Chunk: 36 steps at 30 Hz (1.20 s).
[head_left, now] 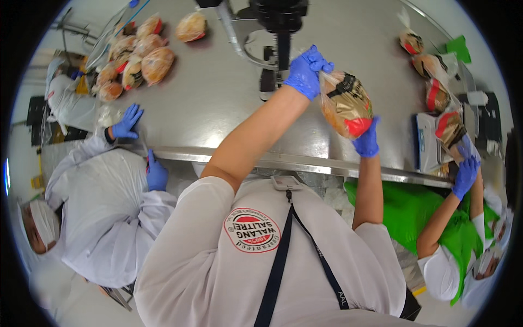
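Observation:
Both of my hands are in blue gloves at a plump plastic bag of food point(346, 103) with gold, red and black on it. My left hand point(305, 72) is closed on the gathered top of the bag, beside a black metal machine point(280, 27) standing over the steel table point(234, 125). My right hand point(366, 139) is under the bag's lower right side, holding it; some of its fingers are hidden behind the bag.
Bagged items point(158, 64) lie in a pile at the left, others point(436, 65) at the right by a scale point(426, 144). A white-clad co-worker point(103, 201) is at my left; co-workers in green aprons point(457, 234) are at my right, one handling a bag.

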Available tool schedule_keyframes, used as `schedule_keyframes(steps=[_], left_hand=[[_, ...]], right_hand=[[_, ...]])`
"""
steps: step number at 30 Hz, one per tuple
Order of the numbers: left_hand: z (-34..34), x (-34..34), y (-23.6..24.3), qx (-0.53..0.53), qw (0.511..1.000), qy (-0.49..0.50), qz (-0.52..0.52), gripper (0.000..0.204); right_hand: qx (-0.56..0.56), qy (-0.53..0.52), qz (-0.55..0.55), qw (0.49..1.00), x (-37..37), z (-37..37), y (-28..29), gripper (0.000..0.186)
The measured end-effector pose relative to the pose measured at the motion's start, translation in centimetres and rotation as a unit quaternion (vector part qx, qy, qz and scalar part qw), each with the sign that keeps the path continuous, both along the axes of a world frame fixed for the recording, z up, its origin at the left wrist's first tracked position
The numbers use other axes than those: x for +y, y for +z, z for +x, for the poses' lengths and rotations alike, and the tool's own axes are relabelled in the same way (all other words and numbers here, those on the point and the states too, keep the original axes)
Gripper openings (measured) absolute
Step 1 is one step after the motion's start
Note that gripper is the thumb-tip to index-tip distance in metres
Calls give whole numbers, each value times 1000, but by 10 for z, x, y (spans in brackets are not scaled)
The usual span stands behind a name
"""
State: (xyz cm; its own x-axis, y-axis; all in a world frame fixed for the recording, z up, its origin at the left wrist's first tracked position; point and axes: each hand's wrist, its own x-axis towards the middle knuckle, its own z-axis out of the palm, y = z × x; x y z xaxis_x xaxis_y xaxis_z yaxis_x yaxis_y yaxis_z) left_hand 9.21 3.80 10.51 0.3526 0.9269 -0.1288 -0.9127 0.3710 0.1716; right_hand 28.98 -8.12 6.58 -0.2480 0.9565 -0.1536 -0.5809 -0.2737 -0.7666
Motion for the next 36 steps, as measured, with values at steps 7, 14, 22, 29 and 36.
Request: schedule_keyframes(steps=[7,14,22,29,36], left_hand=[[1,-50,-13,76,981,104,-145,28],[12,-60,5,48,976,84,-195,31],[-24,-79,18,-46,937,135,-319,26],[-26,-86,21,46,952,200,-226,19],[-55,-97,-3,26,979,74,-186,18]], right_hand=[[-368,-119,307,869,-11,-22,30,92],[11,177,69,982,-16,21,-7,60],[-477,-49,420,771,-24,-49,68,106],[-147,-52,202,967,-26,-84,73,94],[-99,28,142,984,-14,-82,47,73]])
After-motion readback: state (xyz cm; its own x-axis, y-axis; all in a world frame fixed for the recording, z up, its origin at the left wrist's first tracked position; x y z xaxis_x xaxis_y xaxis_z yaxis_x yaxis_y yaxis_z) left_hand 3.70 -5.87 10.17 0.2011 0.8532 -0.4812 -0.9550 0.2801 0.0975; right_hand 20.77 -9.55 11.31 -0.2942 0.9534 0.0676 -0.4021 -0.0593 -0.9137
